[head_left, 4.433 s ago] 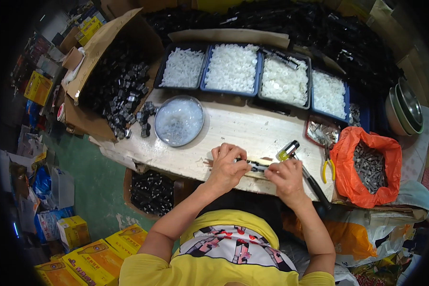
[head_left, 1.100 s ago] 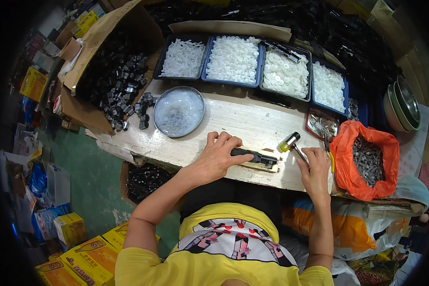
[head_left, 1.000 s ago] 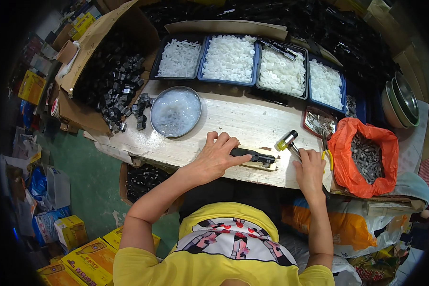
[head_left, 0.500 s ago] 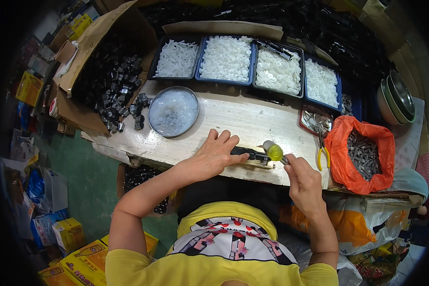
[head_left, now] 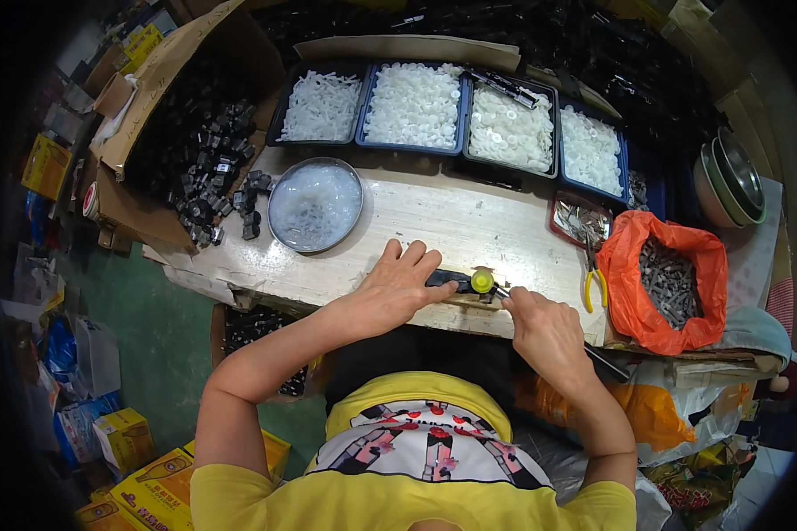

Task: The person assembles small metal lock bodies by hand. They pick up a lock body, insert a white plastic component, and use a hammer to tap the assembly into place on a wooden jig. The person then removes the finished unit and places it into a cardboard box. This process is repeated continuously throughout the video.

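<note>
A small hammer with a translucent yellow-green face is in my right hand, its fingers wrapped round the metal handle. The hammer head is down on or right over a black elongated part near the table's front edge. My left hand steadies that part's left end with thumb and forefinger, the other fingers stretched over the tabletop. Under the part lies a pale block, partly covered. The hammer head hides the part's right end.
White plastic pieces fill several trays at the back. A round dish of clear pieces stands left, beside a cardboard box of black parts. Right are yellow-handled pliers, a red dish and an orange bag of grey pieces.
The hammer head has come down and slightly left onto or close over the black part, my right hand lowering with it. My left hand stays on the part.
</note>
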Available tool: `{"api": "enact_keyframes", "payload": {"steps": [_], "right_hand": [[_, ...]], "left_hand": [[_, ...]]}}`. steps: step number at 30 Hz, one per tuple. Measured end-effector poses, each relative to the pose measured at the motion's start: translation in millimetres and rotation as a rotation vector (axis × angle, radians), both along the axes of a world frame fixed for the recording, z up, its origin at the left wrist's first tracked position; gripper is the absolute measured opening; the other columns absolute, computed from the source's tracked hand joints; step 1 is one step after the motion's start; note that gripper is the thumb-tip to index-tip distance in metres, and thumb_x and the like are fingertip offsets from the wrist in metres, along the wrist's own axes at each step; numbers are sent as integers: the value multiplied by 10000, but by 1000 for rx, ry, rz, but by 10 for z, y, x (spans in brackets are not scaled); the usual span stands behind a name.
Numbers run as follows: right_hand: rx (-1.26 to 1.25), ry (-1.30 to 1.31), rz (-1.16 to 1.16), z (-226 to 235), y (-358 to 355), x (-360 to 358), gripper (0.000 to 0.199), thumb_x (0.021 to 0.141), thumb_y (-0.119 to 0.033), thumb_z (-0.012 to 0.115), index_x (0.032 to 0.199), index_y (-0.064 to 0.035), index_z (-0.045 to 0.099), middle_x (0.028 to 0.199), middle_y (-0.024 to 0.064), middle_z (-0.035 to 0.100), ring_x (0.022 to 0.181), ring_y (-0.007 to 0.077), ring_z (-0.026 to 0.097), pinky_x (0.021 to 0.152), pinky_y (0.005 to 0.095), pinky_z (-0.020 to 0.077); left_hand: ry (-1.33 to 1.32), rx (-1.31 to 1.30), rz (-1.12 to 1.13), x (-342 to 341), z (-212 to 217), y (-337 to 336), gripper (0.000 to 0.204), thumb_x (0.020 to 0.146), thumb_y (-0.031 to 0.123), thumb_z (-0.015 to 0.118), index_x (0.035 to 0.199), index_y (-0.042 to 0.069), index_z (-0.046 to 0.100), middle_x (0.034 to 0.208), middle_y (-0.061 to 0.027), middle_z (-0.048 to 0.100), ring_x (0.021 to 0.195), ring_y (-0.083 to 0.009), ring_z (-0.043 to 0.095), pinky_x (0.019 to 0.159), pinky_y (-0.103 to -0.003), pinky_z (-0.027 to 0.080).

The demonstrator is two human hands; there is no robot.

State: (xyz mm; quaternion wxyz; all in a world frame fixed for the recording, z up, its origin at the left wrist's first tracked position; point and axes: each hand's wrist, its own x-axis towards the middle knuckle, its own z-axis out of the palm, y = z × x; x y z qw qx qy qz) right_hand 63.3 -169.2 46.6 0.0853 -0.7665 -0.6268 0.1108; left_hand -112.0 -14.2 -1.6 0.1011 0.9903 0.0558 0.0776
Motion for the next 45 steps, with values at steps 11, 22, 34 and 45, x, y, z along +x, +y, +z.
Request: {"api": "enact_keyframes", "payload": {"steps": [11, 22, 34, 45], "right_hand": [[-53, -32, -15, -40, 75, -23, 223, 895, -222, 485, 803, -21, 509, 636, 159, 594, 516, 337, 581, 477, 415, 450], [352, 222, -290, -383, -76, 217, 198, 830, -141, 605, 969, -8, 558, 697, 152, 587, 582, 312, 576, 540, 397, 440], [585, -121, -56, -510, -115, 350, 199, 707, -39, 645, 901, -52, 602, 802, 56, 537, 729, 220, 505, 678, 350, 359], [526, -149, 435, -553, 106, 133, 136, 660, -62, 604, 792, -46, 576, 713, 41, 483, 672, 184, 482, 603, 327, 327]], "left_hand": [[-14, -28, 9, -4, -5, -10, 460, 691, -38, 540, 1090, 172, 632, 930, -89, 464, 880, -243, 415, 707, -359, 289], [-36, -83, 22, -39, -56, -3, 517, 643, -54, 566, 1104, 173, 623, 999, -121, 493, 891, -260, 425, 731, -353, 311], [-117, -44, 2, -47, -148, 40, 491, 670, -25, 566, 1104, 202, 611, 1007, -114, 510, 865, -250, 444, 731, -369, 313], [-165, -39, -21, -43, -167, 37, 529, 622, -30, 591, 1111, 170, 599, 990, -127, 503, 856, -265, 441, 748, -373, 331]]}}
